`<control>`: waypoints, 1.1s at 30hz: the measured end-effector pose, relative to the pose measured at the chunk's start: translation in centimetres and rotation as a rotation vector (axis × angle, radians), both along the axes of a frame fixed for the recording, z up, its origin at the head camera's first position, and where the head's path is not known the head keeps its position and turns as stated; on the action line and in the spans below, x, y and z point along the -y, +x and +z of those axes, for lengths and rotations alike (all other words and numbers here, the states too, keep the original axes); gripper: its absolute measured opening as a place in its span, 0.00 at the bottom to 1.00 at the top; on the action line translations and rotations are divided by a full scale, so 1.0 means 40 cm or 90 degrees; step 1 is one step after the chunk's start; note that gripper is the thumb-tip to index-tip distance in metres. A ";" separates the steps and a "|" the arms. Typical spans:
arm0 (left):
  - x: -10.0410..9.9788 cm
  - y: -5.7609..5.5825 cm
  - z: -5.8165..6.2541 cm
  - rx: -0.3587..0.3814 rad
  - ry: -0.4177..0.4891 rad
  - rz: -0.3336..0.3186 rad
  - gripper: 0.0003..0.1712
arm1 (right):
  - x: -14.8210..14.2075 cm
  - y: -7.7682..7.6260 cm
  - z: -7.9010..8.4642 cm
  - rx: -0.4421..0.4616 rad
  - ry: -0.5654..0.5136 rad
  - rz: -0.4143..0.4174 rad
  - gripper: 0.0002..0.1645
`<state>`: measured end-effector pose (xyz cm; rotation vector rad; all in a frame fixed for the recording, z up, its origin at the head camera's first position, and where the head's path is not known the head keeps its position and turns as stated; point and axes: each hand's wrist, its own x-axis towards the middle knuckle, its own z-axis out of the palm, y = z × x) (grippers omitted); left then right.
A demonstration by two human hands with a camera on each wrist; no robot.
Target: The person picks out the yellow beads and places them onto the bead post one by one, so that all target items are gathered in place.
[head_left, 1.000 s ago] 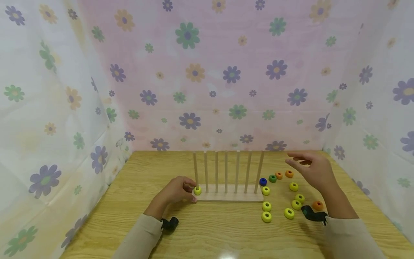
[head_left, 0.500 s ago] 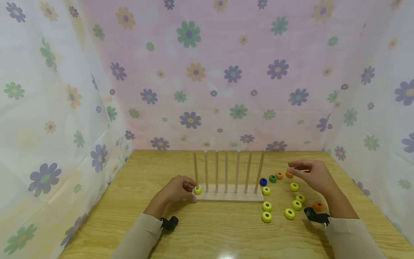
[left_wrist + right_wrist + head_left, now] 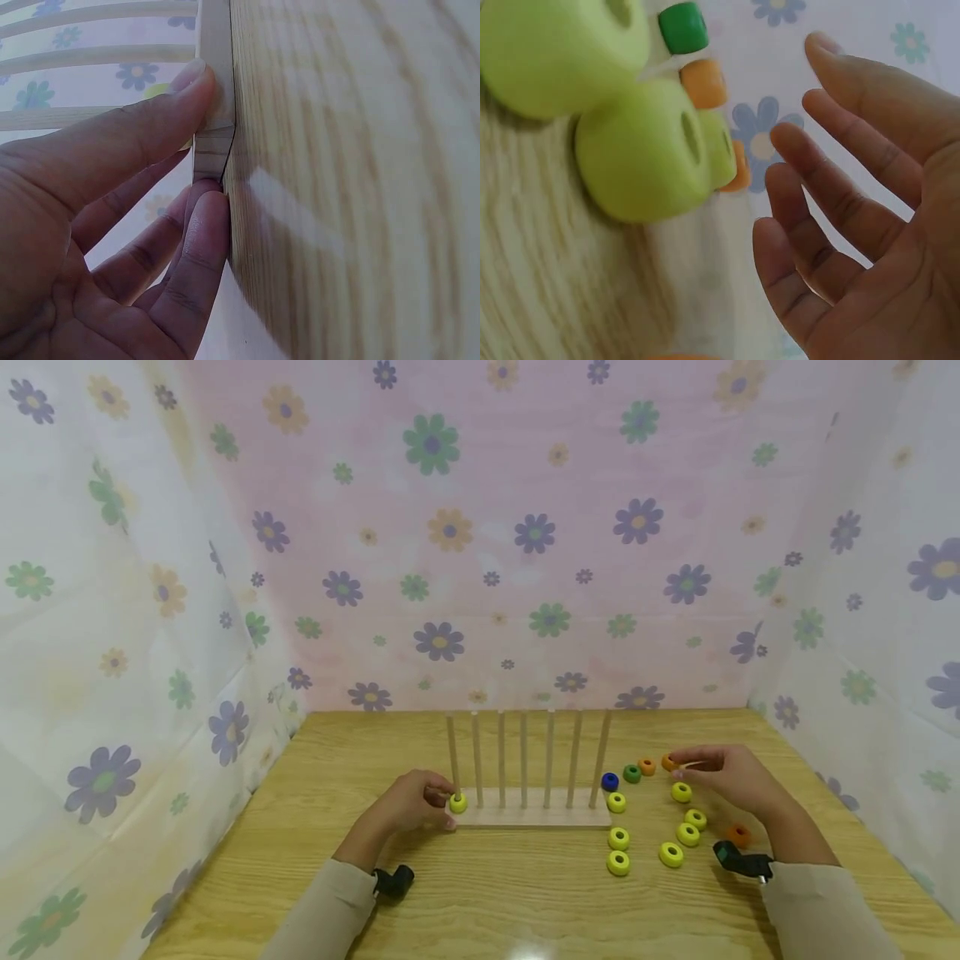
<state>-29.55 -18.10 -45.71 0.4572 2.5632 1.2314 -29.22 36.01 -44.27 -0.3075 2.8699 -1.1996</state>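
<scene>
Your left hand (image 3: 412, 799) pinches the peg rack (image 3: 528, 817); right of centre, the topmost orange ring (image 3: 667, 763) sits just left of your nearer, spread right hand (image 3: 729, 777).

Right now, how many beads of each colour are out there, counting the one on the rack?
Yellow beads: 8, including one around the leftmost peg
Orange beads: 3
Blue bead: 1
Green bead: 1
Total: 13
</scene>
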 end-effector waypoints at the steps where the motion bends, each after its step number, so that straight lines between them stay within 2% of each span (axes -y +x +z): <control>1: 0.001 0.000 0.000 -0.001 0.000 -0.001 0.28 | -0.001 0.000 -0.004 0.004 -0.001 0.001 0.28; 9: 0.000 0.003 0.001 0.003 0.002 -0.001 0.28 | -0.017 -0.001 -0.028 0.019 0.013 -0.003 0.31; 33: 0.003 0.004 0.003 0.000 0.008 -0.010 0.27 | -0.024 -0.010 -0.050 0.057 0.057 0.014 0.32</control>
